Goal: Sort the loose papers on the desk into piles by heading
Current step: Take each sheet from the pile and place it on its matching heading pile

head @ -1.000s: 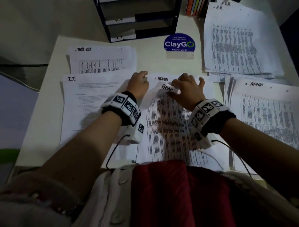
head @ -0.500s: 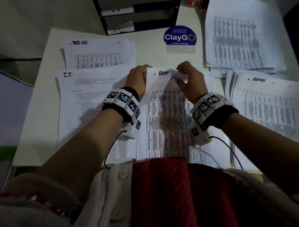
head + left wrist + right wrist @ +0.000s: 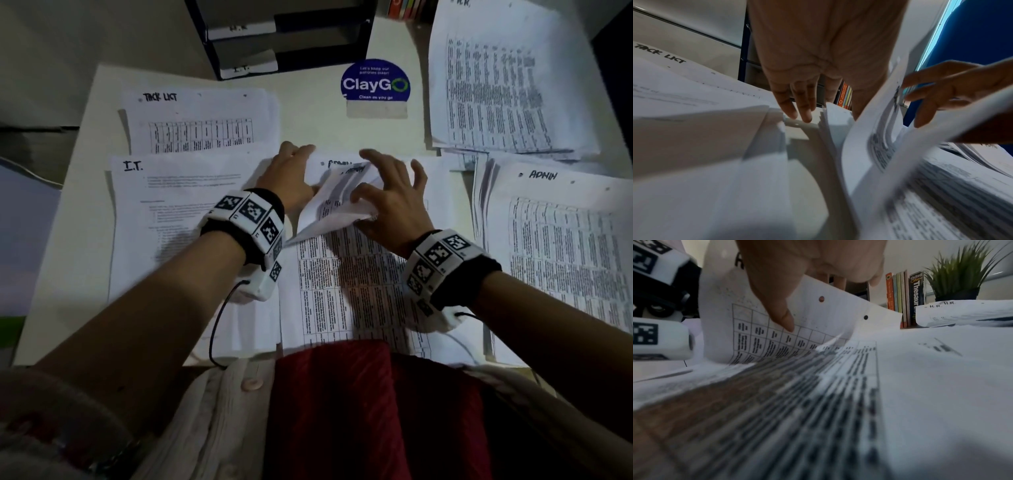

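A stack of printed sheets headed ADMIN [image 3: 342, 291] lies in front of me on the white desk [image 3: 308, 102]. My right hand [image 3: 387, 192] pinches its top sheet [image 3: 335, 205] near the head, thumb [image 3: 783, 318] on the printed table and fingers behind, and curls it back toward me. Another ADMIN heading shows underneath. My left hand [image 3: 291, 171] rests with straight fingers [image 3: 801, 112] at the stack's top left corner. Sorted piles lie around: TASK LIST [image 3: 198, 120], I.T. [image 3: 178, 205], ADMIN [image 3: 565, 246] and H.R. [image 3: 507, 85].
A black letter tray [image 3: 284, 34] with labelled shelves stands at the back of the desk. A blue ClayGo sticker [image 3: 375, 85] sits beside it. Books [image 3: 904, 300] and a potted plant [image 3: 957, 272] stand at the back right. The piles overlap at their edges.
Half a second ago the top sheet stood up between both hands. Now the right hand curls its head back toward me, and the left hand's fingers lie straight at the stack's corner.
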Demonstrator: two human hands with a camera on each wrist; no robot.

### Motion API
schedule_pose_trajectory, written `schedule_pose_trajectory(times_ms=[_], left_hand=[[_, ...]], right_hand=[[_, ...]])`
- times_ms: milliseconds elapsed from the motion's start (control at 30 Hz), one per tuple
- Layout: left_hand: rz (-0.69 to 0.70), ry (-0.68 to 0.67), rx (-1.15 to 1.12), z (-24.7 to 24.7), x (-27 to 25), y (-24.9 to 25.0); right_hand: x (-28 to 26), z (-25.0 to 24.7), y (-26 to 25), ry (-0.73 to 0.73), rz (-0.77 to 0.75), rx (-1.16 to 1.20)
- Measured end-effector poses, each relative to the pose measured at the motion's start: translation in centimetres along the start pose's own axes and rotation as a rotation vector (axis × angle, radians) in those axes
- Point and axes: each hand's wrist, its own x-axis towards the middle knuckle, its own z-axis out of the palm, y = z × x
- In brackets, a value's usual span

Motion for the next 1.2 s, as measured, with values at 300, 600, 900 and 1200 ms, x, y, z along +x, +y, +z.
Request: schedule_pose_trajectory(times_ms=[300, 600, 900, 1200], left_hand=[[0.067, 0.150, 0.124, 0.5, 0.1, 0.5], [0.152, 0.275, -0.227, 0.3, -0.6, 1.2], [-0.101, 0.013, -0.358, 0.2, -0.7, 1.4], [-0.018, -0.103, -0.526, 0.5, -0.7, 0.6]], right_hand=[[1.7, 0.7, 0.2, 0.076, -0.035, 0.061], [1.6, 1.4, 0.7, 0.021, -0.009, -0.003], [0.6, 0.4, 0.2, 0.199, -0.033, 0.012], [1.2, -1.0, 0.0, 0.040, -0.094, 0.049]])
